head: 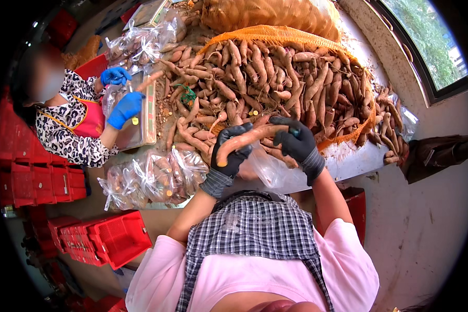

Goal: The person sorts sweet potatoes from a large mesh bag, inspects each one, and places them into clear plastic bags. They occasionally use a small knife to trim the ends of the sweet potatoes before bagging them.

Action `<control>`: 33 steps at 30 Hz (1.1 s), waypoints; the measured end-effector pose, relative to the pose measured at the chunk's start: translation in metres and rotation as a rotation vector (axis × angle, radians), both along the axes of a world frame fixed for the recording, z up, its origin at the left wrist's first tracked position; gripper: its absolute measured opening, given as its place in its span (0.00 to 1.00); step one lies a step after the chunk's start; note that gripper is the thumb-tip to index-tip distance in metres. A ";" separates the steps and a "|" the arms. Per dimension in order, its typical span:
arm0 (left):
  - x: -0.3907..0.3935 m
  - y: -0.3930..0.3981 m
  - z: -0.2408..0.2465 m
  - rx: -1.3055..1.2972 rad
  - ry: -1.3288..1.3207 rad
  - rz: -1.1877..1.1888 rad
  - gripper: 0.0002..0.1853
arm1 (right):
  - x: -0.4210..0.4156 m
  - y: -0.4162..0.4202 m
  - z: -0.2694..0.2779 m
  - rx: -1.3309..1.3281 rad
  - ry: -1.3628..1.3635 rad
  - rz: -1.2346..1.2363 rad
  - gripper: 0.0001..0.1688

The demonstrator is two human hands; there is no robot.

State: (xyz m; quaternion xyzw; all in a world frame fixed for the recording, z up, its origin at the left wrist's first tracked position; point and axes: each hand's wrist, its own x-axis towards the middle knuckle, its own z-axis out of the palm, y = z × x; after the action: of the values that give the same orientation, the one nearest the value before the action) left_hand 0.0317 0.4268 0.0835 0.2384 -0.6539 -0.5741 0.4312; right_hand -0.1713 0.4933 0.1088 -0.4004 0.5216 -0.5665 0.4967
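A long curved sweet potato [243, 141] is held between my two black-gloved hands above the table's near edge. My left hand [230, 154] cradles its thicker, cut end, showing a yellowish face. The narrow far end is gripped by my right hand [299, 143]; a small teal spot shows among those fingers, too small to identify. Below and between my hands lies a clear plastic bag [275, 171], partly hidden by them. Just beyond, loose sweet potatoes [257, 70] spill from an open orange mesh sack [280, 30].
Several tied clear bags of sweet potatoes [152, 175] stand at the left. A co-worker in blue gloves [124, 109] holds a sweet potato over a scale [150, 117]. Another full mesh sack [269, 13] lies behind. Red plastic crates [121, 238] stand on the floor.
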 end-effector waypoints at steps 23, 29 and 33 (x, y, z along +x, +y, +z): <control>0.137 0.045 0.047 1.061 0.196 0.004 0.35 | 0.042 0.058 -0.075 0.419 0.947 0.830 0.27; 0.167 0.058 0.045 0.883 0.054 0.080 0.32 | 0.057 0.014 -0.075 -0.069 0.797 0.396 0.19; 0.167 0.060 0.053 0.966 0.324 -0.044 0.28 | 0.096 -0.041 -0.081 -0.107 0.823 0.419 0.16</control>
State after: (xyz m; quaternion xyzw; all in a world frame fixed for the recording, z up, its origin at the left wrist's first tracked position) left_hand 0.1984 0.4869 0.1364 0.3046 -0.2435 -0.8494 0.3555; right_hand -0.0754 0.4527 0.0277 -0.7137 0.5534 -0.2740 0.3307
